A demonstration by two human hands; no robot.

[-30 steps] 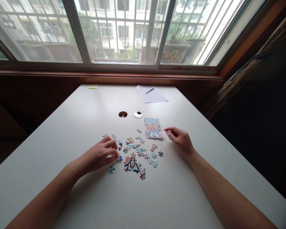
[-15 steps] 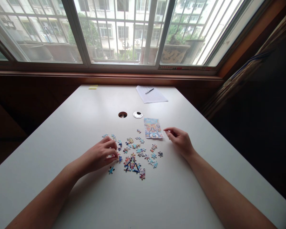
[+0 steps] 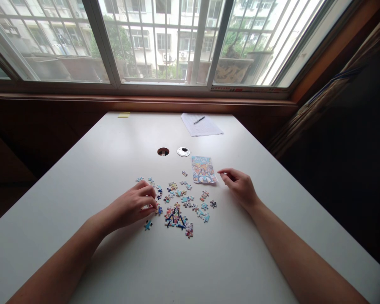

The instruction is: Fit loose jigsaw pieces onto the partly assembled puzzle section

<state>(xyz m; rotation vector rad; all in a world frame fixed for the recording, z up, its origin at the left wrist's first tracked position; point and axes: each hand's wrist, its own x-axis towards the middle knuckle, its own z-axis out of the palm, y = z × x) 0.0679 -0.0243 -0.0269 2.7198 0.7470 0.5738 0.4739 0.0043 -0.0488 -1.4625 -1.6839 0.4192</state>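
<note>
The left hand [image 3: 136, 207] is laid on the white desk [image 3: 98, 160], about the middle of it. Its fingers are bent down on the left border of a scatter of small coloured puzzle pieces [image 3: 185, 197]. One or two pieces are covered by the fingertips, and whether a piece is really gripped cannot be told. Just beside this hand, toward the near edge, a single blue piece [image 3: 148, 226] is lying alone. To the right of it a joined group [image 3: 176, 219] of pieces is seen, the part of the scatter closest to the near edge.

The right hand [image 3: 240, 188] is rested on the desk at the right side of the pieces, loosely half curled and released, with nothing in it. Its forefinger is stretched toward a printed picture card [image 3: 203, 169], near to it but not touching.

Beyond the card, toward the far edge, a round cable hole [image 3: 163, 151] and a silver cap [image 3: 183, 152] are placed side by side. Near the far edge a sheet of paper [image 3: 202, 126] is found with a pen [image 3: 199, 120] on it. A yellow note [image 3: 124, 115] is lying toward the far left corner.
</note>
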